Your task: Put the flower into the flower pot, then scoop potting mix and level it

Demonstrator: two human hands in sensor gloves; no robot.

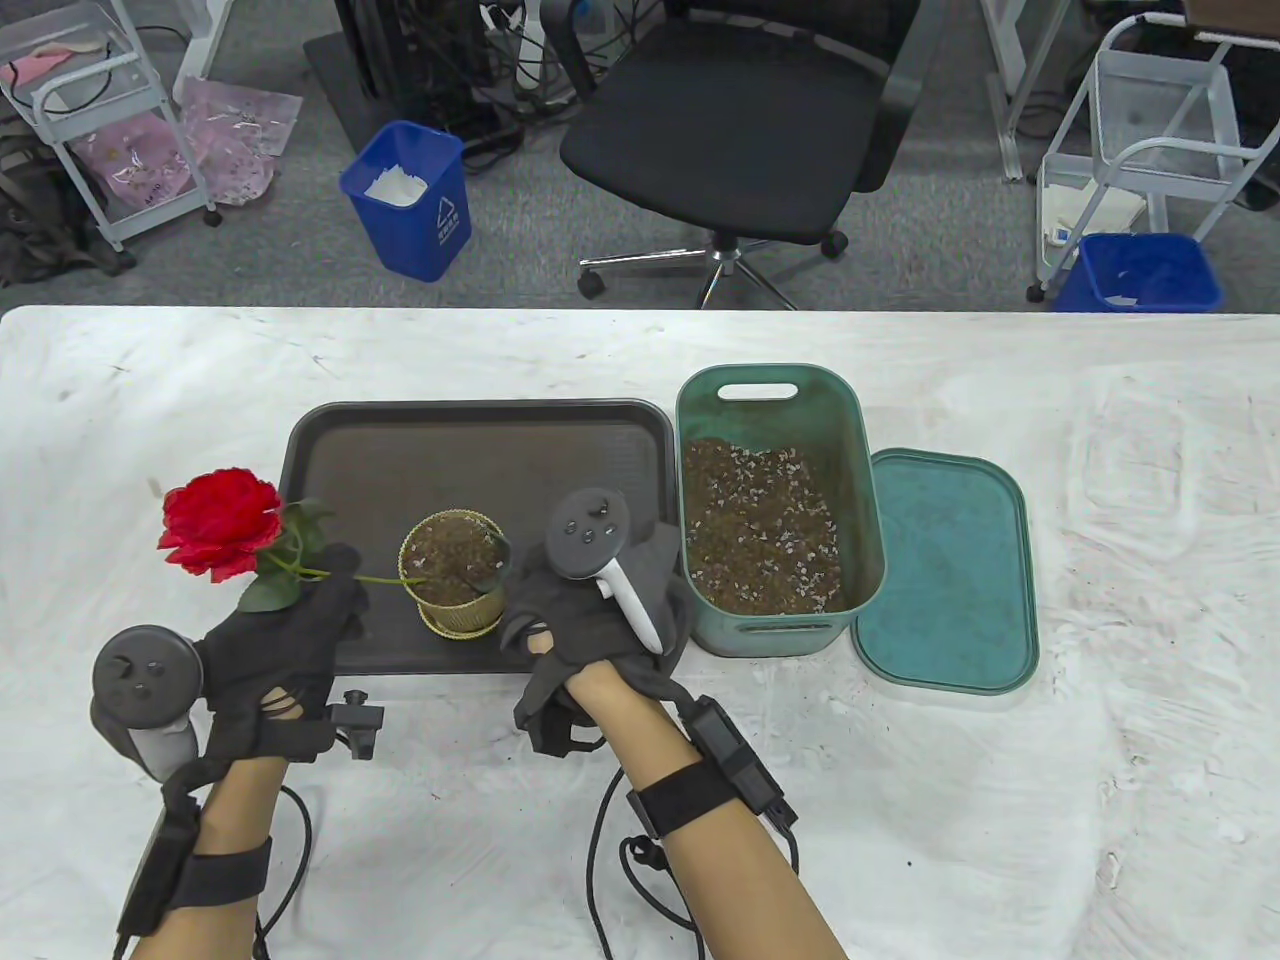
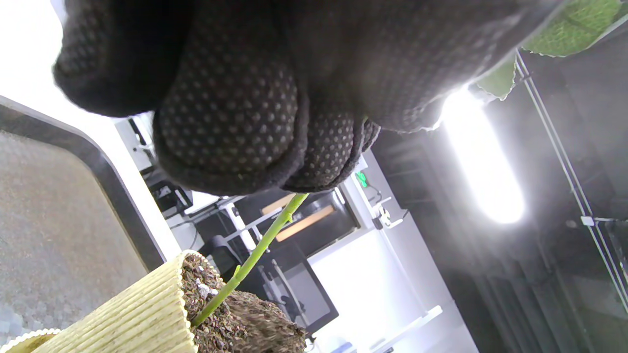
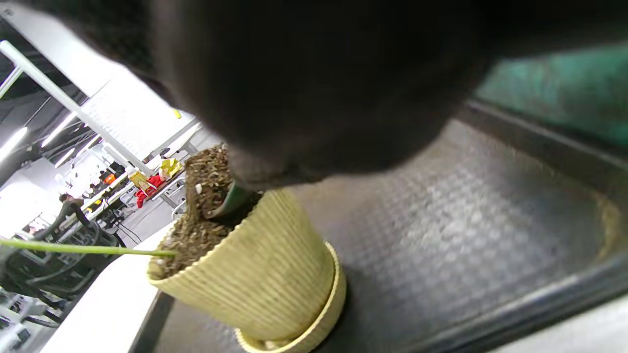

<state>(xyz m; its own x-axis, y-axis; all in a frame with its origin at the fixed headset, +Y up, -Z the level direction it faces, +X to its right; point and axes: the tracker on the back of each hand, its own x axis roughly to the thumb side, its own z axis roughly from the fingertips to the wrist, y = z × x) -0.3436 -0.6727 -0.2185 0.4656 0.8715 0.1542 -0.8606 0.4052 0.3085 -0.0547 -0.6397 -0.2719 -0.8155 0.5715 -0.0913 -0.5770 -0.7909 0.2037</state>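
- The red artificial rose on its thin green stem [image 1: 222, 522] lies nearly level, bloom out to the left over the white cloth-covered worktop [image 1: 1000, 780], stem foot buried in the mix at the left side of the pot.
- The ribbed pale-yellow flower pot on its matching saucer [image 1: 452, 573] stands on the dark rectangular plastic tray [image 1: 470, 450], near the front edge. It is filled with brown potting mix up to the rim, heaped unevenly as seen in the right wrist view.
- The left hand [image 1: 285, 640] grips the stem just behind the leaves; the left wrist view shows its fingers [image 2: 230, 122] curled tight round the stem, which runs from them down into the mix.
- The right hand [image 1: 600, 610] sits just right of the pot. A small green scoop [image 3: 230, 200] is dug into the mix at the pot's right side; this hand appears to grip it, but the glove hides the fingers and I cannot confirm the hold.
- Judgement: the long axis of the stem runs left to right, away from upright. The left hand, the nearer one and already on the stem, is placed to swing it vertical while the right levels the mix.
- The teal plastic tub of potting mix [image 1: 775, 520] stands touching the tray's right edge; its flat teal lid [image 1: 950, 570] lies just beside it.
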